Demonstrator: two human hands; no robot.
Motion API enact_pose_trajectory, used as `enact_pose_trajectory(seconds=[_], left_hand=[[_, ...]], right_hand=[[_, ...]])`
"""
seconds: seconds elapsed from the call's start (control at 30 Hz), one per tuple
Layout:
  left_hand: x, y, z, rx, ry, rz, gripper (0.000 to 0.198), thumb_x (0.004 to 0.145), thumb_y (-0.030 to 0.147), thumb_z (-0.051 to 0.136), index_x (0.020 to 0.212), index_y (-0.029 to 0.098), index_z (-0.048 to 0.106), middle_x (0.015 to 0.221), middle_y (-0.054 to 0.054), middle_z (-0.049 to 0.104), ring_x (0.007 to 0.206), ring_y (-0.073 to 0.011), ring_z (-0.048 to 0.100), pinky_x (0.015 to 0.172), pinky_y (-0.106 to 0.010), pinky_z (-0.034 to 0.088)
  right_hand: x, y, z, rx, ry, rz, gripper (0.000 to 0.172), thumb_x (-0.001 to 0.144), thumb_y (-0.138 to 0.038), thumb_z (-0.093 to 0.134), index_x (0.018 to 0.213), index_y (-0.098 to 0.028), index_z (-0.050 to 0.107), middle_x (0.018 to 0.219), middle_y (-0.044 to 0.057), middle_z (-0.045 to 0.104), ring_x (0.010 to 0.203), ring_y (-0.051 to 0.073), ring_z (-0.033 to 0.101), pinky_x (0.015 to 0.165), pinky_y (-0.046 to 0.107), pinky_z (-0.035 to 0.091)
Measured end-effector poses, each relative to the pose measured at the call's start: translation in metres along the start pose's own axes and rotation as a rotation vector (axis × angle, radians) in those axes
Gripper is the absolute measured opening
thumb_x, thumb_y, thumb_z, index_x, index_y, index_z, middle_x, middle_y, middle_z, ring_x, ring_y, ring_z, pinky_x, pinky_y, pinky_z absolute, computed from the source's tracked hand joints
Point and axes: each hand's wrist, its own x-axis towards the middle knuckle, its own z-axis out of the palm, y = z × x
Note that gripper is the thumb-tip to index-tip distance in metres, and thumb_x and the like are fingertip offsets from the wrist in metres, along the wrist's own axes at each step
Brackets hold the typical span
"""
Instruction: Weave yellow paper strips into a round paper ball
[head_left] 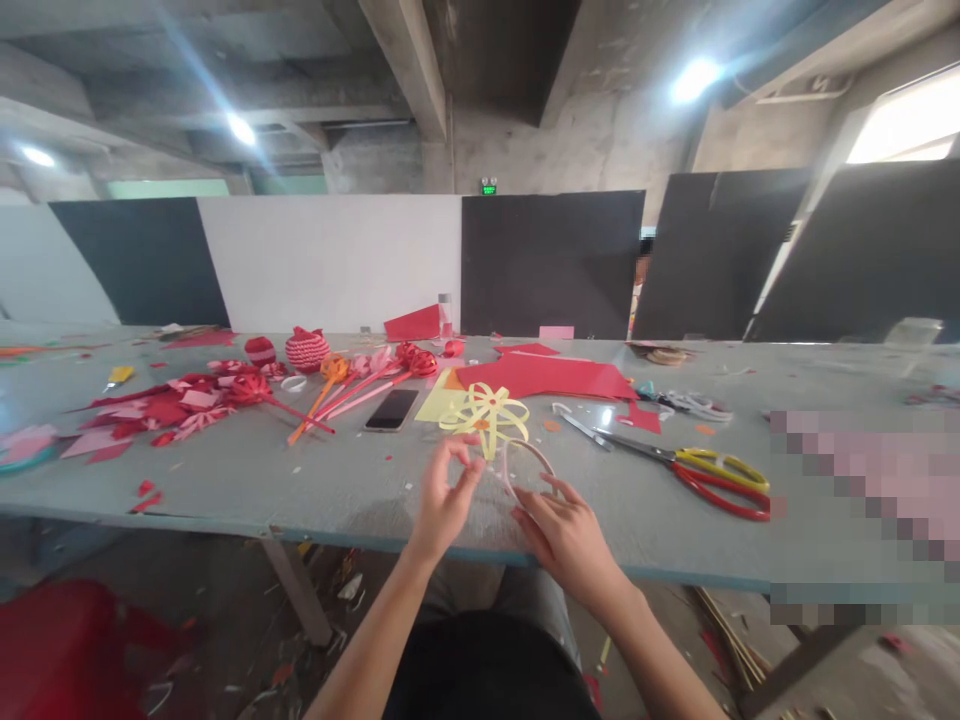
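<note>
My right hand (566, 530) is closed around a thin, pale ring that looks like a roll of tape (541, 458), held just above the table near its front edge. A narrow translucent strip runs from the ring toward my left hand (446, 500). Thumb and forefinger of that hand are pinched together; what lies between them is too small to make out. Just beyond both hands rests a yellow paper flower (493, 403) with looped petals and small orange centres. Part of a yellow paper sheet (439, 402) shows behind it.
Large scissors (675, 457) with yellow and red handles lie right of my hands, beside a slim white-handled tool (585, 428). A phone (391, 410) lies to the left, near paper flowers on stems (367, 385). Red paper sheets (551, 377) lie behind. A red seat (67, 650) stands lower left.
</note>
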Motion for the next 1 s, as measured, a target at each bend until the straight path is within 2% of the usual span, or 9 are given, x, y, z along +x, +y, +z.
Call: enact_pose_trajectory(seconds=[0.07,0.17,0.23,0.37,0.5,0.73,0.87,0.93,1.0], left_hand=[[0.002,0.001,-0.01,-0.197,-0.01,-0.064,0.026,0.077,0.034,0.061,0.071,0.019,0.04,0.089,-0.001,0.055,0.085,-0.0145,0.058,0.082,-0.03,0.043],[0.0,0.012,-0.022,-0.303,-0.241,-0.166,0.039,0.069,0.036,0.068,0.07,0.018,0.034,0.092,0.0,0.049,0.069,-0.0098,0.056,0.065,-0.025,0.044],[-0.005,0.022,-0.023,-0.12,-0.355,-0.193,0.037,0.067,0.031,0.071,0.077,0.019,0.037,0.098,0.0,0.048,0.065,-0.0074,0.054,0.061,-0.023,0.043],[-0.013,0.033,-0.013,0.354,-0.388,-0.081,0.052,0.068,0.029,0.07,0.112,0.025,0.042,0.112,-0.004,0.049,0.061,-0.0057,0.051,0.067,-0.026,0.046],[-0.014,0.033,-0.006,0.693,-0.469,0.081,0.025,0.076,0.029,0.063,0.1,0.027,0.059,0.11,-0.002,0.055,0.061,-0.0066,0.051,0.079,-0.033,0.044],[-0.024,0.035,0.004,0.771,-0.326,0.208,0.01,0.08,0.026,0.058,0.077,0.021,0.067,0.098,-0.003,0.06,0.07,-0.0112,0.055,0.082,-0.036,0.041],[-0.026,0.033,0.006,0.456,-0.443,0.007,0.011,0.078,0.026,0.06,0.072,0.017,0.065,0.094,-0.005,0.056,0.07,-0.0107,0.053,0.067,-0.025,0.045],[-0.022,0.028,-0.004,0.341,-0.482,-0.071,0.011,0.076,0.026,0.062,0.069,0.017,0.064,0.09,-0.004,0.054,0.07,-0.0108,0.052,0.066,-0.024,0.044],[-0.015,0.023,-0.02,0.328,-0.261,-0.097,0.009,0.073,0.025,0.064,0.068,0.017,0.063,0.087,-0.003,0.053,0.071,-0.0113,0.05,0.067,-0.024,0.043]], right_hand=[[0.001,0.0,-0.007,-0.033,0.022,-0.007,0.018,0.091,-0.021,0.041,0.098,-0.019,0.058,0.073,0.001,0.068,0.067,0.014,0.064,0.08,0.031,0.044],[0.0,-0.001,-0.016,-0.077,0.049,-0.01,0.018,0.09,-0.022,0.043,0.095,-0.018,0.06,0.07,0.0,0.068,0.061,0.013,0.062,0.061,0.026,0.039],[0.001,-0.002,-0.02,-0.102,0.095,-0.007,0.018,0.089,-0.021,0.044,0.094,-0.017,0.061,0.065,-0.001,0.068,0.054,0.012,0.061,0.058,0.026,0.036],[0.004,-0.006,-0.021,-0.131,0.153,-0.047,0.016,0.087,-0.022,0.048,0.089,-0.018,0.063,0.06,-0.002,0.067,0.05,0.01,0.059,0.057,0.026,0.033],[0.008,-0.009,-0.024,-0.178,0.125,-0.09,0.015,0.087,-0.023,0.049,0.089,-0.019,0.064,0.062,-0.003,0.067,0.053,0.011,0.061,0.058,0.027,0.031],[0.01,-0.012,-0.032,-0.182,0.164,-0.088,0.015,0.085,-0.02,0.049,0.084,-0.017,0.064,0.056,-0.002,0.064,0.049,0.009,0.056,0.055,0.026,0.031],[0.001,-0.014,-0.039,-0.127,0.245,-0.204,0.01,0.079,-0.015,0.055,0.086,-0.017,0.062,0.05,-0.004,0.058,0.047,0.009,0.052,0.057,0.025,0.036],[-0.011,-0.011,-0.053,-0.077,0.39,-0.257,0.016,0.076,-0.012,0.056,0.09,-0.019,0.061,0.05,-0.005,0.054,0.047,0.01,0.051,0.059,0.027,0.041],[-0.026,-0.001,-0.075,-0.024,0.662,-0.162,0.022,0.077,-0.011,0.052,0.094,-0.023,0.059,0.054,-0.004,0.053,0.05,0.013,0.052,0.061,0.03,0.044]])
